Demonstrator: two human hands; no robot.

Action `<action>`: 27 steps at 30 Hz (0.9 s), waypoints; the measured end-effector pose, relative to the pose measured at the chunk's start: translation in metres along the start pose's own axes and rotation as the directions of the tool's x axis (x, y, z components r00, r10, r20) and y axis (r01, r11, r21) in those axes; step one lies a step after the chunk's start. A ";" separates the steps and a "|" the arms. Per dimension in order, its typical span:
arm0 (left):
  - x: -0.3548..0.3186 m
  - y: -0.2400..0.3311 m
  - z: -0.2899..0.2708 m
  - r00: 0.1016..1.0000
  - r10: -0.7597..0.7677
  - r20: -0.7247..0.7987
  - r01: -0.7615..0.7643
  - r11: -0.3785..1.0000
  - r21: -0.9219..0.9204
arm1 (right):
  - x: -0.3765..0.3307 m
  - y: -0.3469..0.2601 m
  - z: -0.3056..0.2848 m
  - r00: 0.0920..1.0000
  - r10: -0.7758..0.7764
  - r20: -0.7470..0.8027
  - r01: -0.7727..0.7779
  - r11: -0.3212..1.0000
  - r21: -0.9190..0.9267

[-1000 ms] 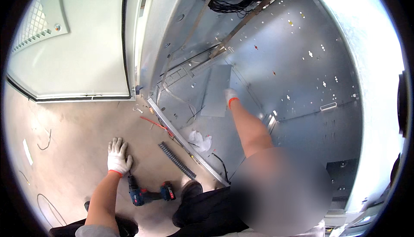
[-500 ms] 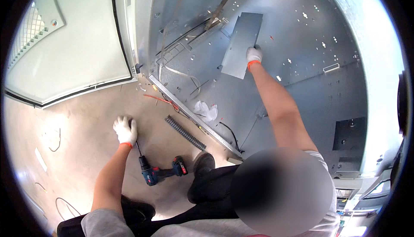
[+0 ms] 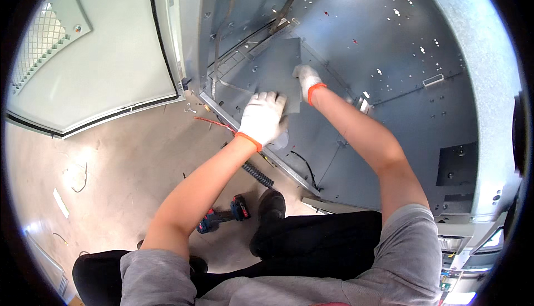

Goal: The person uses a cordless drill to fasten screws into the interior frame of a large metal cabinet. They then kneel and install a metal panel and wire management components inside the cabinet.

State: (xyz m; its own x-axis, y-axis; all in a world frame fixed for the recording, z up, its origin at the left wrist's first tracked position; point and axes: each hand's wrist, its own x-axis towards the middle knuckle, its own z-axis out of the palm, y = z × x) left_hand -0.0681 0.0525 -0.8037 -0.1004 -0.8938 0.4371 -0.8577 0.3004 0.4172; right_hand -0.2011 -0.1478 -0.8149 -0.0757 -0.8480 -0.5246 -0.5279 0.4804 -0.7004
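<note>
The left hand [image 3: 262, 118] has come up off the floor onto the grey metal plate [image 3: 271, 73] inside the cabinet [image 3: 411, 55]; fingers spread flat, seemingly pressing it. The right hand [image 3: 306, 79] grips its edge. A drill [image 3: 223, 220] lies on the floor

Left hand [image 3: 262, 118] (off floor) joined plate [image 3: 272, 72].

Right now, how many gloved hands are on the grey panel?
2. The left hand presses the grey panel at its lower edge; the right hand grips its right edge.
</note>
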 end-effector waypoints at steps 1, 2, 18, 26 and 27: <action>0.000 -0.003 0.007 1.000 0.001 -0.020 -0.001 1.000 0.018 | -0.014 -0.003 -0.002 1.000 -0.016 0.025 0.016 1.000 0.018; 0.001 -0.004 0.012 0.999 0.001 -0.039 0.000 1.000 0.031 | -0.025 -0.005 -0.007 0.998 -0.029 0.047 0.028 0.999 0.032; -0.002 -0.018 -0.080 0.612 -0.767 -0.194 0.385 0.502 -0.775 | -0.079 -0.054 -0.005 0.921 -0.046 0.388 -0.019 0.986 0.164; -0.006 0.001 -0.101 0.758 -0.490 -0.431 0.175 0.789 -0.589 | -0.117 -0.105 0.017 0.688 -0.244 0.683 -0.308 0.755 0.579; -0.003 0.000 -0.100 0.756 -0.409 -0.511 0.123 0.855 -0.503 | -0.120 -0.112 0.019 0.677 -0.286 0.678 -0.287 0.746 0.601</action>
State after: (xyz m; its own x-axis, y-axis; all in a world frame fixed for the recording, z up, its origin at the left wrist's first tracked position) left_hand -0.0177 0.0885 -0.7251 0.5327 -0.6285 0.5667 -0.4921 0.3148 0.8116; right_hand -0.1170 -0.0958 -0.6828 0.6730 -0.5598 -0.4834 0.1366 0.7364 -0.6626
